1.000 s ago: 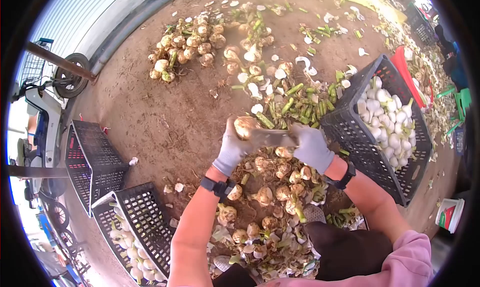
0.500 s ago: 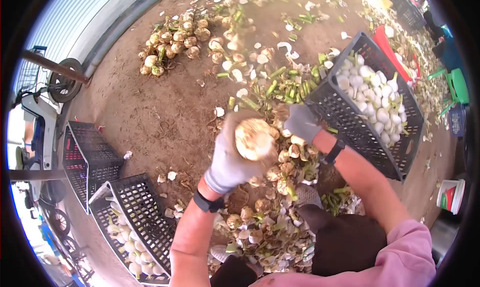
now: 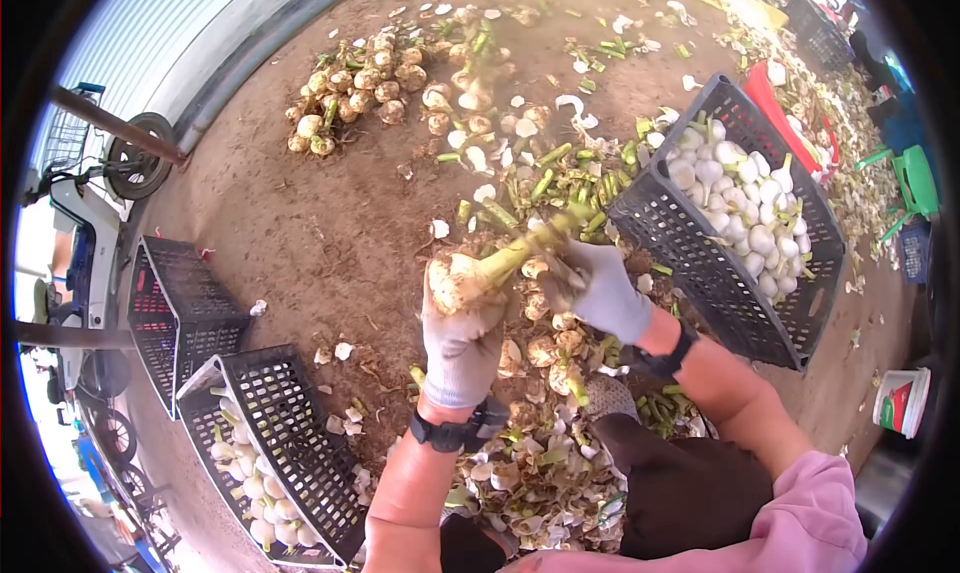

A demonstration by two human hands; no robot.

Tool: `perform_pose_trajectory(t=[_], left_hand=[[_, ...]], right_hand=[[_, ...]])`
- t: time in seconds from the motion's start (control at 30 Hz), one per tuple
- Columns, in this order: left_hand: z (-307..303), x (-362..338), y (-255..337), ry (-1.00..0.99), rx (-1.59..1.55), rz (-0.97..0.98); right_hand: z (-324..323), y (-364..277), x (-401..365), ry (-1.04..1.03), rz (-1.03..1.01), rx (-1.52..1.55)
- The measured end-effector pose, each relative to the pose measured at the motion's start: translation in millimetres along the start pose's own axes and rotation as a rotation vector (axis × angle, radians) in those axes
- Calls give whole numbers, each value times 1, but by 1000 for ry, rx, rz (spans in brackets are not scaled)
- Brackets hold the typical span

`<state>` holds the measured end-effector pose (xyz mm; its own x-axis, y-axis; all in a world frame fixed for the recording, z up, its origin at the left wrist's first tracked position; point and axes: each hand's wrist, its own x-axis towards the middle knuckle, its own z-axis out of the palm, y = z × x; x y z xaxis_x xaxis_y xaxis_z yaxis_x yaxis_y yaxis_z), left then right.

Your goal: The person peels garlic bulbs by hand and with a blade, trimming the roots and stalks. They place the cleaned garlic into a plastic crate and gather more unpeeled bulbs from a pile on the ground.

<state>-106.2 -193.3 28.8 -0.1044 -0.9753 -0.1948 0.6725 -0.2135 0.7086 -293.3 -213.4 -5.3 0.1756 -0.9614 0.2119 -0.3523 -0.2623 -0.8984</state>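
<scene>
My left hand (image 3: 458, 358), in a pale glove, is closed around a garlic bulb (image 3: 460, 283). The bulb's thick green stem (image 3: 508, 260) points right and up, with a blurred far end. Just right of it, my right hand (image 3: 608, 291), gloved too, has its fingers curled closed close to the stem. Motion blur hides what those fingers grip. Untrimmed garlic bulbs (image 3: 555, 351) lie on the ground below both hands. Cut stem pieces (image 3: 545, 185) are scattered beyond them.
A black crate (image 3: 700, 263) of white garlic stands at right. Another garlic crate (image 3: 290, 443) is at lower left, beside a dark crate (image 3: 205, 308). Farther off lies a garlic pile (image 3: 365, 83). Peelings (image 3: 545, 483) surround my feet. A white bucket (image 3: 902, 403) sits far right.
The bulb in my left hand has turned, and its stem now points right and up. My left hand has shifted slightly down; my right hand has moved slightly down too.
</scene>
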Motion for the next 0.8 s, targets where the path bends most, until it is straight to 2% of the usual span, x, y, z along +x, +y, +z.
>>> perform_pose_trajectory(t=[0.1,0.2,0.23,0.27,0.37,0.4,0.5,0.53,0.63,0.67,0.7,0.73,0.8], left_hand=[[-3,-1,-1,-285,-144,62],[-6,-4,-2,-159,-89,-20],[-6,1,0,-121,-83,-41],[-6,5,9,-267,-66,-71],[-27,9,-4,-67,34,-45],[-33,10,-11,-30,338,104],[-38,11,-7,-13,-135,-20],[-52,15,-11,-52,-175,-10],[-61,21,-15,-93,77,129],[-61,26,-9,-133,250,98],[-58,26,-9,-82,570,194],[-53,23,-10,-30,887,288],[-71,33,-24,-45,731,140]], right_hand=[[5,117,-19,-40,551,-17],[0,119,-31,78,545,256],[-2,116,-34,80,531,225],[-4,100,-29,83,510,194],[0,89,-25,61,517,254],[-1,87,-24,5,512,248],[-4,58,-20,-79,457,155],[-3,55,-21,-82,394,110],[1,45,-21,-106,293,-54],[1,40,-20,-120,263,-136],[0,35,-20,-132,235,-221],[1,30,-18,-111,118,-340],[6,13,-12,-89,-161,-529]])
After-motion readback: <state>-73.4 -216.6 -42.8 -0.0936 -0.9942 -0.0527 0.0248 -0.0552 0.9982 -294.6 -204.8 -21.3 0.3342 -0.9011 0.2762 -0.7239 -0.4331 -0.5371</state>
